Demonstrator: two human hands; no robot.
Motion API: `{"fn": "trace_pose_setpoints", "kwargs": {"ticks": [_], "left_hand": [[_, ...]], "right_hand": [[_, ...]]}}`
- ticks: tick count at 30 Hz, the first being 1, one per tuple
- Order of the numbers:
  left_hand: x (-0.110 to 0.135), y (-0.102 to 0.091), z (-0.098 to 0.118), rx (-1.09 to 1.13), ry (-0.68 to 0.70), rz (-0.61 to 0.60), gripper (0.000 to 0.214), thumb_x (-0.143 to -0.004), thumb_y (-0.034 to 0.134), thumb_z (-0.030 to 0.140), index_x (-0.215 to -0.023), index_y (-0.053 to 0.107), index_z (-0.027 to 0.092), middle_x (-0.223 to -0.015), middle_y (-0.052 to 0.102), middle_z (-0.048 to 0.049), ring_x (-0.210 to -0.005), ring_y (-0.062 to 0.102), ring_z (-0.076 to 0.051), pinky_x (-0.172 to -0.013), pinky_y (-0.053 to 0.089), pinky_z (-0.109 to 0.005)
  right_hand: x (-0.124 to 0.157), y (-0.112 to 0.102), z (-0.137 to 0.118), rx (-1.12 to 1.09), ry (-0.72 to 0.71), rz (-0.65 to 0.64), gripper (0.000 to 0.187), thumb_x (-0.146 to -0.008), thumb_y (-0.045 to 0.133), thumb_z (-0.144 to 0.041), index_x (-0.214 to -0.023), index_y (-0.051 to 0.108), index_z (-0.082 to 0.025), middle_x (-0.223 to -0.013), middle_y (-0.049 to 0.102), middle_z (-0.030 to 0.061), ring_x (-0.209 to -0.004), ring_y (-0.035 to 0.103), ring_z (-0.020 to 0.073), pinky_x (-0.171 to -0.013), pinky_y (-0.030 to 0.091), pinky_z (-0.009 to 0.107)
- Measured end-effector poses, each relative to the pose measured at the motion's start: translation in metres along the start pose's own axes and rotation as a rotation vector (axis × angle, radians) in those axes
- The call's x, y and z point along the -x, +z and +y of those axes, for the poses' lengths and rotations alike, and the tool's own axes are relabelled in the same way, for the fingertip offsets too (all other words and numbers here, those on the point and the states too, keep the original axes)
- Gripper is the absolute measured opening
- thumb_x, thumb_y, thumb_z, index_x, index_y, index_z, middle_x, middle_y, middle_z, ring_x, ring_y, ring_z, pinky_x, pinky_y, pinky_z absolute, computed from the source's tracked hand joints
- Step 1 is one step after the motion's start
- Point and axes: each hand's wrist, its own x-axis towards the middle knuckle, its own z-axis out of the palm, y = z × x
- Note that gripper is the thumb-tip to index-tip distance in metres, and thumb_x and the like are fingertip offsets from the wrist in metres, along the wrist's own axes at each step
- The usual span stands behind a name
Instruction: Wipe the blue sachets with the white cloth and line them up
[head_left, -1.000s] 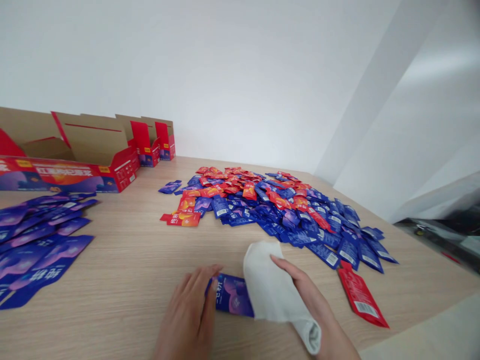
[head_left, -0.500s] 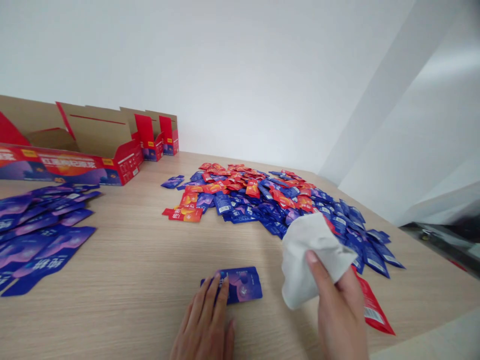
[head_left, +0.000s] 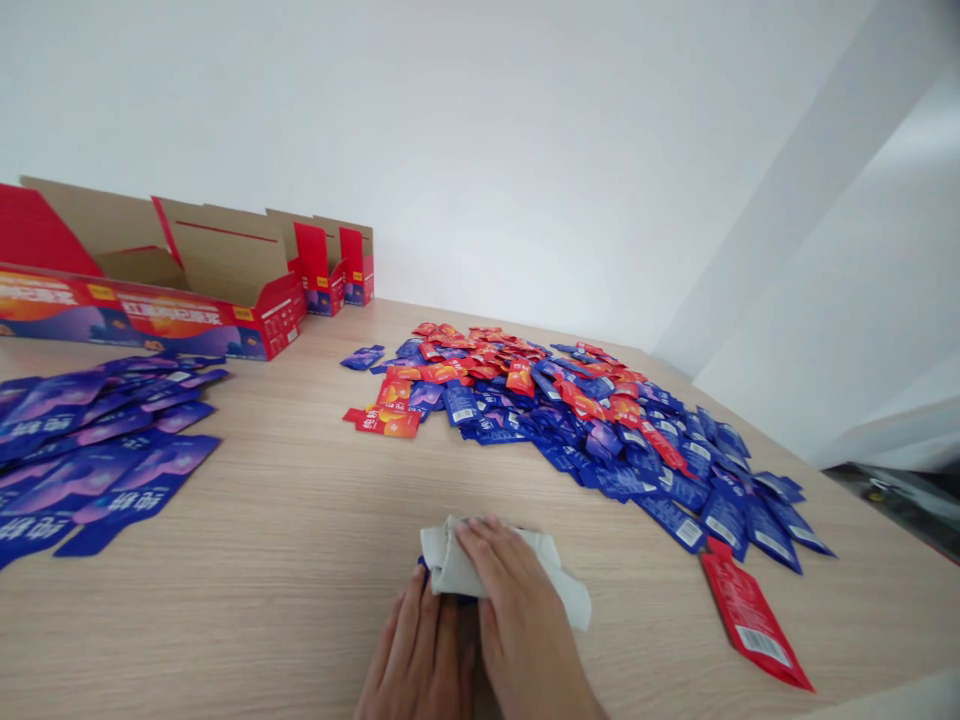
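Note:
My right hand (head_left: 521,625) lies flat on a white cloth (head_left: 564,592) and presses it onto a blue-purple packet (head_left: 422,566), of which only a sliver shows at the cloth's left edge. My left hand (head_left: 420,655) rests flat beside it, fingertips touching the cloth's near-left edge over the packet. Both hands sit near the front edge of the wooden table (head_left: 285,500).
A big heap of small blue and red sachets (head_left: 570,410) covers the middle and right. One red sachet (head_left: 754,620) lies alone at the right. Flat blue-purple packets (head_left: 97,450) are spread at the left. Open red cardboard boxes (head_left: 172,290) stand at the back left.
My right hand came down from the right with the white cloth and laid it over the blue-purple packet. My left hand stayed at the packet's near edge.

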Motion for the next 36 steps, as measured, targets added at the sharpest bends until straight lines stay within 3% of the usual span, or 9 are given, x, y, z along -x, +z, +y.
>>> {"fn": "trace_pose_setpoints", "kwargs": {"ticks": [4, 7, 11, 17, 21, 24, 27, 29, 36], "left_hand": [[0.006, -0.004, 0.0, 0.021, 0.058, -0.01, 0.053, -0.084, 0.047, 0.018, -0.135, 0.06, 0.012, -0.129, 0.072, -0.0103, -0.12, 0.064, -0.026, -0.102, 0.05, -0.036], [0.005, -0.009, -0.003, 0.041, 0.1, -0.006, 0.058, -0.083, 0.045, 0.015, -0.14, 0.056, 0.013, -0.129, 0.072, -0.0087, -0.119, 0.065, -0.024, -0.102, 0.05, -0.036], [-0.001, -0.012, -0.003, 0.058, 0.057, -0.075, 0.058, -0.085, 0.047, 0.023, -0.14, 0.055, 0.005, -0.138, 0.067, -0.0136, -0.127, 0.062, -0.027, -0.103, 0.051, -0.037], [-0.006, -0.012, 0.003, 0.091, -0.049, -0.066, 0.07, -0.087, 0.048, 0.024, -0.153, 0.038, 0.004, -0.148, 0.059, -0.0121, -0.135, 0.056, -0.023, -0.107, 0.048, -0.033], [-0.005, -0.009, 0.006, 0.096, -0.067, -0.031, 0.077, -0.086, 0.047, 0.022, -0.157, 0.026, 0.001, -0.145, 0.062, -0.013, -0.133, 0.058, -0.023, -0.107, 0.048, -0.033], [0.0, -0.006, 0.004, 0.137, -0.058, -0.02, 0.079, -0.086, 0.046, 0.02, -0.159, 0.023, 0.005, -0.144, 0.063, -0.0117, -0.134, 0.057, -0.023, -0.109, 0.047, -0.034], [0.007, -0.004, 0.0, 0.141, 0.027, -0.015, 0.074, -0.087, 0.046, 0.02, -0.158, 0.031, 0.011, -0.135, 0.069, -0.0081, -0.128, 0.062, -0.022, -0.107, 0.049, -0.033], [0.008, -0.004, -0.002, 0.093, 0.05, -0.038, 0.07, -0.087, 0.048, 0.022, -0.155, 0.036, 0.009, -0.132, 0.071, -0.0095, -0.125, 0.064, -0.023, -0.105, 0.05, -0.033], [-0.006, -0.011, 0.004, 0.097, -0.083, -0.02, 0.075, -0.088, 0.049, 0.024, -0.156, 0.028, 0.0, -0.146, 0.06, -0.0155, -0.132, 0.058, -0.024, -0.106, 0.047, -0.033]], "right_hand": [[0.008, 0.015, -0.017, -0.101, 0.072, -0.136, 0.065, -0.088, 0.053, -0.009, -0.152, 0.053, -0.018, -0.155, 0.054, 0.0093, -0.144, 0.051, 0.0281, -0.12, 0.045, 0.05], [0.011, 0.018, -0.024, -0.172, 0.013, -0.184, 0.069, -0.089, 0.054, -0.01, -0.156, 0.047, -0.019, -0.158, 0.051, 0.0074, -0.146, 0.049, 0.0265, -0.121, 0.044, 0.047], [0.013, 0.019, -0.004, -0.048, 0.041, -0.179, 0.068, -0.088, 0.047, -0.004, -0.155, 0.049, -0.018, -0.158, 0.05, 0.0085, -0.147, 0.047, 0.0266, -0.121, 0.043, 0.05], [0.017, -0.019, 0.056, 0.109, 0.3, -0.137, 0.054, -0.094, 0.046, -0.012, -0.147, 0.058, -0.011, -0.152, 0.056, 0.0174, -0.141, 0.054, 0.0329, -0.12, 0.042, 0.057], [0.015, -0.042, 0.051, 0.019, 0.484, 0.016, 0.046, -0.102, 0.042, -0.026, -0.143, 0.061, -0.015, -0.142, 0.066, 0.0172, -0.131, 0.063, 0.0338, -0.113, 0.049, 0.056], [0.014, -0.022, 0.017, -0.1, 0.366, 0.109, 0.049, -0.103, 0.044, -0.024, -0.151, 0.053, -0.022, -0.151, 0.059, 0.0101, -0.14, 0.056, 0.0281, -0.116, 0.047, 0.049], [0.014, 0.012, -0.008, -0.134, 0.029, -0.023, 0.063, -0.094, 0.047, -0.009, -0.155, 0.049, -0.024, -0.155, 0.055, 0.0061, -0.144, 0.051, 0.0243, -0.119, 0.046, 0.045], [0.015, 0.023, -0.004, -0.101, -0.035, -0.099, 0.068, -0.088, 0.046, -0.003, -0.154, 0.051, -0.022, -0.155, 0.055, 0.0059, -0.143, 0.052, 0.0235, -0.119, 0.046, 0.045], [0.028, -0.025, 0.066, 0.019, 0.401, 0.028, 0.047, -0.098, 0.047, -0.022, -0.141, 0.064, -0.017, -0.145, 0.064, 0.0143, -0.136, 0.059, 0.0309, -0.119, 0.043, 0.055]]}}
